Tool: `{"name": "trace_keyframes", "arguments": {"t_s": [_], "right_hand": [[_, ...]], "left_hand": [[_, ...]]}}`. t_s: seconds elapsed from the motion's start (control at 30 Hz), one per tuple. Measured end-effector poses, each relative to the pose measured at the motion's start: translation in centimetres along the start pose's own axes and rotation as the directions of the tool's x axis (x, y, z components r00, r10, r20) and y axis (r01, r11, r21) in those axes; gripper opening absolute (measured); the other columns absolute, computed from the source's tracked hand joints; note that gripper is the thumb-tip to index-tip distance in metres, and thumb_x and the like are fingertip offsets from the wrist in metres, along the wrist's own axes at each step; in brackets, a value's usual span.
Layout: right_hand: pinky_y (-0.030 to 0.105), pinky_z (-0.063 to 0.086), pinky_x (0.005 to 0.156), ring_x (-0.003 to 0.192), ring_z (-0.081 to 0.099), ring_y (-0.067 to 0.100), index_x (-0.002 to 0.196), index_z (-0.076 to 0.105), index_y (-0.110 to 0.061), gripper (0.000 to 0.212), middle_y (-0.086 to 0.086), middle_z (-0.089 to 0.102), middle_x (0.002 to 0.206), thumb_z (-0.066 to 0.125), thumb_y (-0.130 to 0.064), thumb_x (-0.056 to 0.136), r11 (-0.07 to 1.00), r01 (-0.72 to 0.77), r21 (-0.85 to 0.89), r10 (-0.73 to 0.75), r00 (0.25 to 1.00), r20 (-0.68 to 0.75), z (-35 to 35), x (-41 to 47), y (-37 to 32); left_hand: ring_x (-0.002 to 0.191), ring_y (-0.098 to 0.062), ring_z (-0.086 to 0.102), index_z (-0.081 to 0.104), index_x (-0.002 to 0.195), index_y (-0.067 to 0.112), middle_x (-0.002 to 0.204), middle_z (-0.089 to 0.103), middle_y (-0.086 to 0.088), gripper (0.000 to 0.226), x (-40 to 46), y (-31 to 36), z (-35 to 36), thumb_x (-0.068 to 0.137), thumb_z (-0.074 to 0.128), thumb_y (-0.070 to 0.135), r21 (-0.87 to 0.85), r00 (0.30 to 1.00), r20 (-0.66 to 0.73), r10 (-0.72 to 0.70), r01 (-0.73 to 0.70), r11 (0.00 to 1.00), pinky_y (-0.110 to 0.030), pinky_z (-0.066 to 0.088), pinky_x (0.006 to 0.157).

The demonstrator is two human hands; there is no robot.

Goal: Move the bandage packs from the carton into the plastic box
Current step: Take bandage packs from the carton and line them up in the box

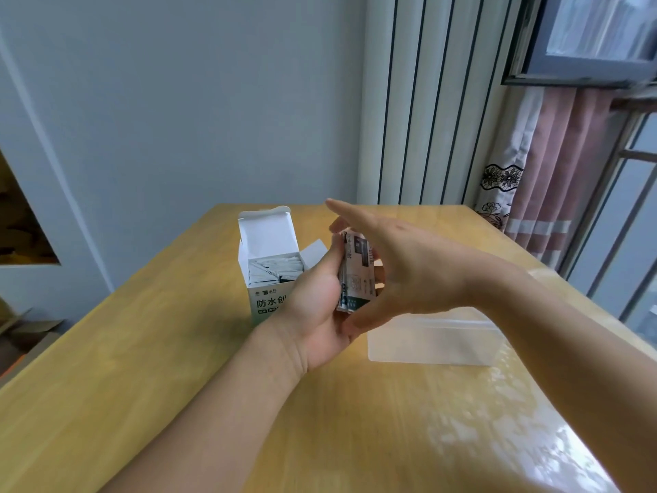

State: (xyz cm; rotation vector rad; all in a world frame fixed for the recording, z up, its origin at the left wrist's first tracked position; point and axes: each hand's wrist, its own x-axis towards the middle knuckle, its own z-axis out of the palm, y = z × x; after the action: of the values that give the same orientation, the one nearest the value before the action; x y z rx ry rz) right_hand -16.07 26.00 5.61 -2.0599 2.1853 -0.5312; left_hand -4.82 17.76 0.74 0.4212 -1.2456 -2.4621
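- Pale blue-grey walls, a ribbed white panel and a pink curtain [554,165] beside a window framed a wooden table [177,350] where a person worked bare-handed.
- An open carton [265,265] stood upright toward the far side of the table, its lid flap raised; grey bandage packs [272,270] showed inside, so part of the job apparently remained.
- A stack of packs [355,275] was held on edge above the table, between the carton and the clear plastic box [430,341], which lay nearer the person on the right.
- The left hand [316,314] gripped the stack from below, thumb up along its near side, likely to keep the loose packs squared together.
- The right hand [398,265] arched over the stack with its fingers extended; whether the fingers behind it were pinching the packs could not be told.
- Printing on the carton's front read "防水创", the rest hidden by the left hand; a small logo above it and the text on the packs were too blurred to read.
- No packs were visible in the plastic box.
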Motion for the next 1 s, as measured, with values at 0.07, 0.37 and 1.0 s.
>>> {"name": "trace_keyframes", "arguments": {"t_s": [0.07, 0.37, 1.0], "right_hand": [[0.021, 0.035, 0.108, 0.132, 0.039, 0.007, 0.159, 0.004, -0.031, 0.137, -0.015, 0.038, 0.15, 0.093, -0.047, 0.057, 1.0, -0.007, -0.026, 0.006, 1.0, -0.025, 0.1, 0.0, -0.3], [0.018, 0.032, 0.101, 0.127, 0.04, 0.005, 0.159, 0.01, -0.031, 0.131, -0.014, 0.044, 0.146, 0.092, -0.045, 0.058, 1.0, -0.016, -0.017, 0.015, 0.999, -0.048, 0.9, 0.5, 0.0], [0.026, 0.04, 0.055, 0.06, 0.047, 0.013, 0.091, 0.079, -0.014, 0.014, 0.0, 0.06, 0.063, 0.074, -0.026, 0.087, 0.795, -0.182, 0.579, 0.253, 0.967, -0.043, -1.9, 0.7, 1.7]], "left_hand": [[0.075, -0.016, 0.066, 0.081, 0.076, 0.028, 0.084, 0.071, -0.001, 0.061, 0.3, -0.1, -0.1, 0.101, 0.035, 0.059, -0.024, 0.999, -0.038, -0.001, 0.0, 1.0, -0.032, 0.049, 0.073], [0.083, -0.016, 0.068, 0.074, 0.096, 0.023, 0.091, 0.072, -0.001, 0.043, -0.1, 0.1, 0.0, 0.102, 0.043, 0.052, -0.021, 0.992, -0.123, -0.006, 0.003, 1.0, -0.029, 0.053, 0.075], [0.052, -0.015, 0.047, 0.065, 0.103, 0.014, 0.063, 0.059, -0.008, 0.049, -0.1, -0.3, 0.4, 0.108, 0.03, 0.047, 0.17, 0.969, -0.073, 0.236, -0.222, 0.96, -0.028, 0.038, 0.053]]}}
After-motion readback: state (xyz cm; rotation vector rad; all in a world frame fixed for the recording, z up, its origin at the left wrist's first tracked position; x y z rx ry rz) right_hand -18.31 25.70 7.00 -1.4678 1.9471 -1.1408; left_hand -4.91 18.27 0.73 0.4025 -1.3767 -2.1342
